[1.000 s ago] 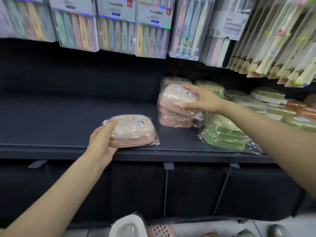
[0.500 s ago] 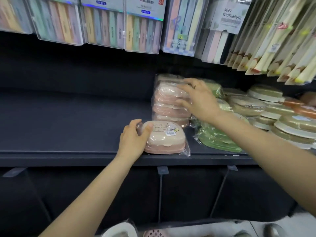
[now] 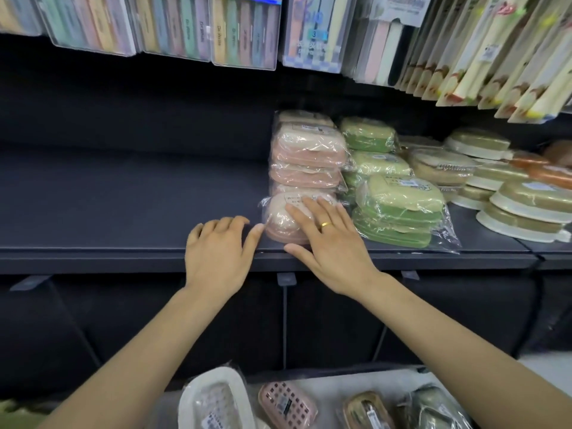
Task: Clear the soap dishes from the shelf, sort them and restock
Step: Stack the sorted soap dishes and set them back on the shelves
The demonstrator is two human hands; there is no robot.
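A wrapped pink soap dish (image 3: 280,221) lies at the front of the dark shelf (image 3: 123,205), in front of a stack of pink soap dishes (image 3: 308,156). My right hand (image 3: 328,243) rests flat on its top with straight fingers, a gold ring on one finger. My left hand (image 3: 219,249) lies on the shelf edge just left of the dish, fingers loosely bent, thumb tip at the dish's wrapper. Green soap dishes (image 3: 399,202) are stacked to the right of the pink ones.
Cream-and-olive oval dishes (image 3: 526,209) and orange ones (image 3: 548,171) fill the shelf's right end. Toothbrush packs (image 3: 241,32) hang above. Below, on a pale surface, lie a white dish (image 3: 213,400), a pink slotted dish (image 3: 288,404) and darker ones (image 3: 368,410).
The left hand slid the pink dish right against the pink stack and let go of it. The right hand came down off the stack onto this dish.
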